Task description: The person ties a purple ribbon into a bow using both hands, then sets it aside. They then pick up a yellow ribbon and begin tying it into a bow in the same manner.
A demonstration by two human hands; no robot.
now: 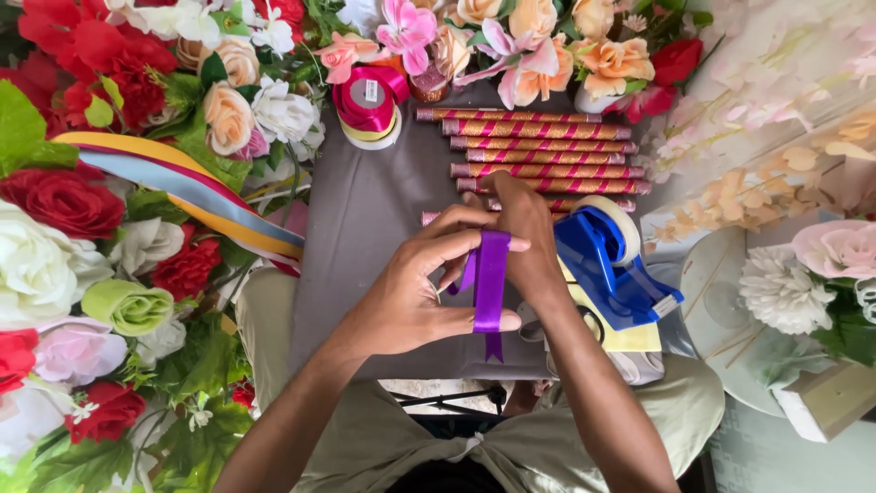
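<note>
Closest to us, our left hand [411, 292] curls around a loop of purple ribbon [490, 278], thumb below and forefinger stretched across the top, so the band is pinched between them and its tail hangs down over the grey board [365, 210] on our lap. Our right hand [525, 242] sits just behind the loop, fingers folded in on the ribbon's far side; how firmly it grips we cannot tell. Just right of that wrist stands a blue tape dispenser [607, 265]. Beyond the hands lies a row of red-and-gold striped sticks [538, 151], side by side. Further left sits a pink ribbon spool [368, 102]. Artificial flowers [91, 183] ring everything.
</note>
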